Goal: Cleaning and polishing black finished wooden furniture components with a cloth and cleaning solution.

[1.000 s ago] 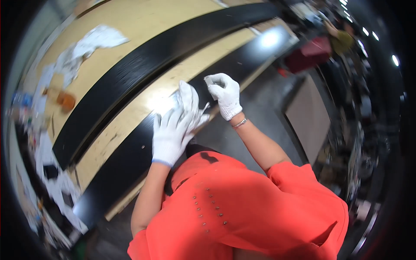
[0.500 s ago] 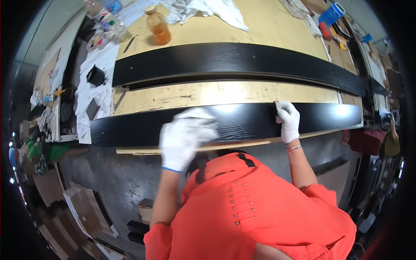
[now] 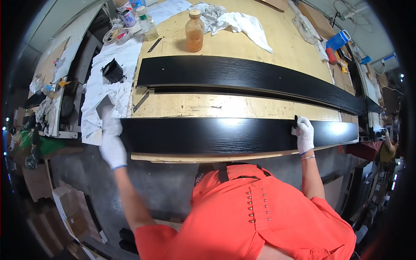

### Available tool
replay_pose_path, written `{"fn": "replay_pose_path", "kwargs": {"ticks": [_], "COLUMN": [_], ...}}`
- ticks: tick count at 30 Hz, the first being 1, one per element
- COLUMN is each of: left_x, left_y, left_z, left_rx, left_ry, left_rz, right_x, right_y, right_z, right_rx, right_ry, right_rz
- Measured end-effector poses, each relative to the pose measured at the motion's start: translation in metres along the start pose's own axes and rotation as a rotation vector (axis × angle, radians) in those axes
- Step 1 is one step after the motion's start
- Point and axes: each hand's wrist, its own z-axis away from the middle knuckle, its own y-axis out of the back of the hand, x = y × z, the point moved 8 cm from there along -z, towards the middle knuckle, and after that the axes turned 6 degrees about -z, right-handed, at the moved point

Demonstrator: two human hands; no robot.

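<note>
Left hand (image 3: 113, 145): blurred, beside a gray block (image 3: 104, 106); cannot tell its grip.
Right hand (image 3: 305, 133): fingers curled around a small dark piece (image 3: 296, 121).
Black board (image 3: 216, 136): along the near edge of the tabletop (image 3: 208, 104).

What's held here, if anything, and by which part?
Right hand: apparently a small dark piece, by its lower end. Left hand: blurred at the near edge of the grey block; hold cannot be told.

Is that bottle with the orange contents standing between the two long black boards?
No: the clear bottle with orange contents stands upright beyond the far long black board, not between it and the near long black board.
</note>
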Motion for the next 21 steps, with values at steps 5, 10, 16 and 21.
{"fn": "replay_pose_path", "kwargs": {"ticks": [5, 10, 16, 21], "left_x": [0.009, 0.219, 0.187, 0.024], "left_y": [0.009, -0.085, -0.081, -0.103], "left_z": [-0.02, 0.055, -0.005, -0.116], "left_rx": [-0.265, -0.62, -0.495, -0.551], "left_ry": [0.488, -0.115, -0.199, 0.078], "left_rz": [0.118, 0.231, 0.066, -0.573], "right_x": [-0.018, -0.012, 0.004, -0.017], "right_y": [-0.148, -0.323, -0.379, -0.329], "right_z": [0.04, 0.098, 0.113, 0.102], "right_rx": [-0.345, -0.752, -0.814, -0.676], "right_ry": [0.023, -0.242, -0.255, 0.337], "right_rz": [-0.022, -0.387, -0.312, 0.552]}}
